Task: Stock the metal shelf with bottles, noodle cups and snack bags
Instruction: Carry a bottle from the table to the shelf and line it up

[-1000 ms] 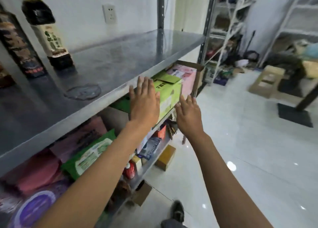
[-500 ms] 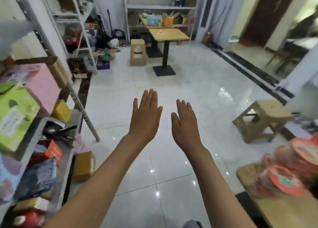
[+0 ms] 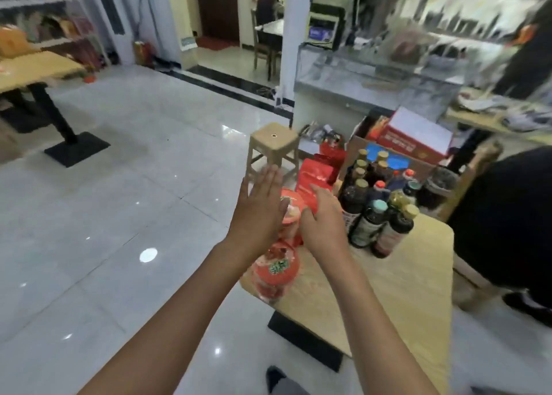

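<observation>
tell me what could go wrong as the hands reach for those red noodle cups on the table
The near noodle cup sits right at the wooden table edge, so a nudge from the left hand could tip it to the floor. The right hand is close to the packed bottles; a wide sweep might topple one. The frame is motion-blurred, so the reach may be hasty.

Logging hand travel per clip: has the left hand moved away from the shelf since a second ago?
Yes. The left hand has left the shelf, which is out of view now, and hangs open above the noodle cups on the wooden table.
</observation>
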`<state>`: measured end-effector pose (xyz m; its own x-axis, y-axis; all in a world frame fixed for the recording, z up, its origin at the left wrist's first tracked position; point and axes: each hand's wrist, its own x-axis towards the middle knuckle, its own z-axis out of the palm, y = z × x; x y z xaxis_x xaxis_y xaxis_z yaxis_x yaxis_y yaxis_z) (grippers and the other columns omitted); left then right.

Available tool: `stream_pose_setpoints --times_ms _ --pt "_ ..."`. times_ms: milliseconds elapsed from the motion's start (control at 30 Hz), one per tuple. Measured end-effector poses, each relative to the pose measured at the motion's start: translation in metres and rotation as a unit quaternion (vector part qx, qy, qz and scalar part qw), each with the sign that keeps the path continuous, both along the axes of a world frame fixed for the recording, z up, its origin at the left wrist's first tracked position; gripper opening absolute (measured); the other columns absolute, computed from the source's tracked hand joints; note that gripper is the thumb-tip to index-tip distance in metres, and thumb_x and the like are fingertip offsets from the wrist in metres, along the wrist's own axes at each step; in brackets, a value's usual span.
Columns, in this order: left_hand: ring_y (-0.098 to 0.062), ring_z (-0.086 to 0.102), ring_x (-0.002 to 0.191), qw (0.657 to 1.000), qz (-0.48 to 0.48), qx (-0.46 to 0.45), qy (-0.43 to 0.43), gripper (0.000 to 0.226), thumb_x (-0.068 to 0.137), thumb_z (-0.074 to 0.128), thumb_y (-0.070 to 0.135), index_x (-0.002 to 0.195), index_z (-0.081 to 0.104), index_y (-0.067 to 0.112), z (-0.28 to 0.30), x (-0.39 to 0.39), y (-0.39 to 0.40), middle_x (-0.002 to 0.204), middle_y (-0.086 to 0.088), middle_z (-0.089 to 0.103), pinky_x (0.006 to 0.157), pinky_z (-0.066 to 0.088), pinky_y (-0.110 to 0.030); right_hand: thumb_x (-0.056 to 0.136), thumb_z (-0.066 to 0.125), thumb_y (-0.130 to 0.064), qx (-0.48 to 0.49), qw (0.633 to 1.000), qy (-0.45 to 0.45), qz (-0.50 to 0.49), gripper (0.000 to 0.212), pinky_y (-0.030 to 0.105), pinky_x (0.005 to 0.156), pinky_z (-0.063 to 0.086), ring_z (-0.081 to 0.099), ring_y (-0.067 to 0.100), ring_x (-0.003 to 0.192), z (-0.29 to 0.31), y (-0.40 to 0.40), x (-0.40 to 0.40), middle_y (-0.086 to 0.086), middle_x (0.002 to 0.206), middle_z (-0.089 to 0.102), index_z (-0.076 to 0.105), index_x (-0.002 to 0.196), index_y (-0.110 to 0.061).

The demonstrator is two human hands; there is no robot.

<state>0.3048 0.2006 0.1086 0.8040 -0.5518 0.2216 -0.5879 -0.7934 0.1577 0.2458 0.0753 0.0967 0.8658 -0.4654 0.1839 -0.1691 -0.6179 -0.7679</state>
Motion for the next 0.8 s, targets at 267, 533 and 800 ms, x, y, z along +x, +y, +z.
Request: stream_pose_setpoints --times_ms 267,533,800 --pt "-0.011 -0.002 0.15 0.988 -0.093 -0.07 0.101 0.057 0.105 0.029 0.033 0.156 0.009 0.017 -0.037 0.007 -0.137 0.164 0.001 0.007 0.123 0.003 -0.039 0.093 0.054 -0.014 0.103 0.957 0.043 -0.266 0.041 0.035 0.104 0.041 0.049 0.022 0.123 -0.062 -0.173 -0.005 0.003 0.134 0.053 0.051 0.134 -0.016" --pt "-0.011 0.004 0.15 0.979 -0.123 -0.068 0.146 0.056 0.105 0.033 0.025 0.156 0.012 0.014 -0.068 0.01 -0.192 0.163 0.0 0.013 0.122 0.004 -0.031 0.082 0.063 -0.008 0.148 0.924 0.079 -0.343 0.063 0.044 0.11 0.039 0.044 0.027 0.131 -0.121 -0.249 0.014 0.004 0.143 0.048 0.045 0.141 -0.018" --pt "-0.012 0.002 0.15 0.973 -0.13 -0.069 0.18 0.058 0.103 0.034 0.019 0.156 0.012 0.013 -0.073 0.008 -0.211 0.163 -0.001 0.012 0.123 0.005 -0.033 0.092 0.064 -0.017 0.193 0.922 0.031 -0.334 0.04 0.031 0.09 0.046 0.057 0.02 0.11 -0.141 -0.261 0.013 -0.001 0.123 0.062 0.051 0.129 -0.023"
